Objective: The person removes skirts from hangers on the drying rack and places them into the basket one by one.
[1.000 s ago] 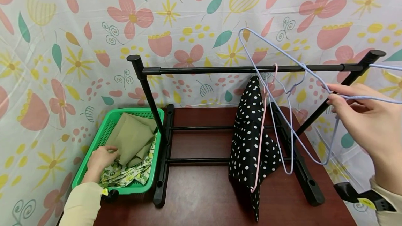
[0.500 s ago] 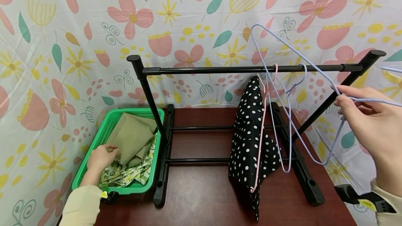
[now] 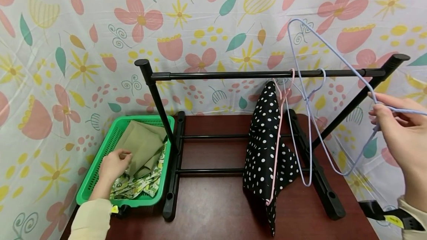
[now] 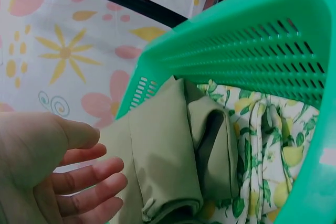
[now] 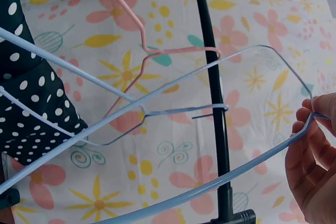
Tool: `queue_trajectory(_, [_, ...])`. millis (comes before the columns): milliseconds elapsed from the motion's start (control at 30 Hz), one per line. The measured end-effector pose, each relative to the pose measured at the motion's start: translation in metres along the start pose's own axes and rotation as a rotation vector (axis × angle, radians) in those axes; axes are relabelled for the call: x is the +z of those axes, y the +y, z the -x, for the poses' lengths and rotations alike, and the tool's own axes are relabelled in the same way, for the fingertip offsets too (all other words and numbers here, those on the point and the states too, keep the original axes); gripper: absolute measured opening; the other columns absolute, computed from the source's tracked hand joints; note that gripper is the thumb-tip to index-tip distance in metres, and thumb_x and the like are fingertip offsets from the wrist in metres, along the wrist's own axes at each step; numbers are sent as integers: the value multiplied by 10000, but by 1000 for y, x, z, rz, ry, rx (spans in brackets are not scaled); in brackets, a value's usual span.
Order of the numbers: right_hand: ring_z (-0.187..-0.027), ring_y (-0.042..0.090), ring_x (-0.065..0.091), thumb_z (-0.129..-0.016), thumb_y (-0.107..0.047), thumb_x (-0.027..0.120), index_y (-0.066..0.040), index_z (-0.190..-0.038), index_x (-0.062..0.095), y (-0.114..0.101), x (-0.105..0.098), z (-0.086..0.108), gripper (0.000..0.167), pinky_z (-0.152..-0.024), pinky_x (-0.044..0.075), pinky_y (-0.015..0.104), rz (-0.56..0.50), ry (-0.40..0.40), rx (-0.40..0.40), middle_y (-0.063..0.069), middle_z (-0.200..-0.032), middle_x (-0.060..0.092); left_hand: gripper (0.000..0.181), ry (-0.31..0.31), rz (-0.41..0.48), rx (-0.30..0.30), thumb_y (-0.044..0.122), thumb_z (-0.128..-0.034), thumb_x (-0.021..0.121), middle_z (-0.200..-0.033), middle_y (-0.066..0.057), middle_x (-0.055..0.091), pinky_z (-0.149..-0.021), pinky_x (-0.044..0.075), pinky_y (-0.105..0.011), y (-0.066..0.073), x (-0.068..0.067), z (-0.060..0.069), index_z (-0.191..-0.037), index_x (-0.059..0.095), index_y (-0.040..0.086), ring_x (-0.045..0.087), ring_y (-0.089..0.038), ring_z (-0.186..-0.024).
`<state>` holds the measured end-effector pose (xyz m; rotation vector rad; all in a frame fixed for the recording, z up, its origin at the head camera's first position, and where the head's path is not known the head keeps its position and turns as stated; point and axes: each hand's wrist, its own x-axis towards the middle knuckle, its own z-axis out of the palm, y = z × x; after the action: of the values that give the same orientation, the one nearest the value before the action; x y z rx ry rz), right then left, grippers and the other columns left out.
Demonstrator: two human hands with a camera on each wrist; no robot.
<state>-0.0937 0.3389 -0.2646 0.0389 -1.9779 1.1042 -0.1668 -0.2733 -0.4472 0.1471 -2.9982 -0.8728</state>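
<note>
Blue hanger (image 3: 333,50) the right hand (image 3: 403,129) is pinching is risking snagging the hung hanger (image 5: 184,110) if swinging left, the left hand (image 3: 112,165) hanging loose.

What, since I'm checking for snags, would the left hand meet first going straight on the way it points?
Likely the olive cloth in the green basket; whether the left hand touches it is unclear.

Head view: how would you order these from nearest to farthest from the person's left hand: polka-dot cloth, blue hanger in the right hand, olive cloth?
1. Olive cloth: just beside the left hand, in the green basket.
2. Polka-dot cloth: right of the middle, hanging on the black rack.
3. Blue hanger: farthest, at the right, in the right hand.
</note>
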Motion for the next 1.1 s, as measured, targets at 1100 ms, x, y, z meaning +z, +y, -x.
queue_trajectory(1100, [-540,-90,455,-926,-63,512,-63,-1155,652,32,-17,16,268,-590,393,4,104,138,159,-243,-696,524,217,208,126,127,210,-929,548,-970,-139,654,-658,480,-394,37,12,7,-1058,657,73,617,-300,-845])
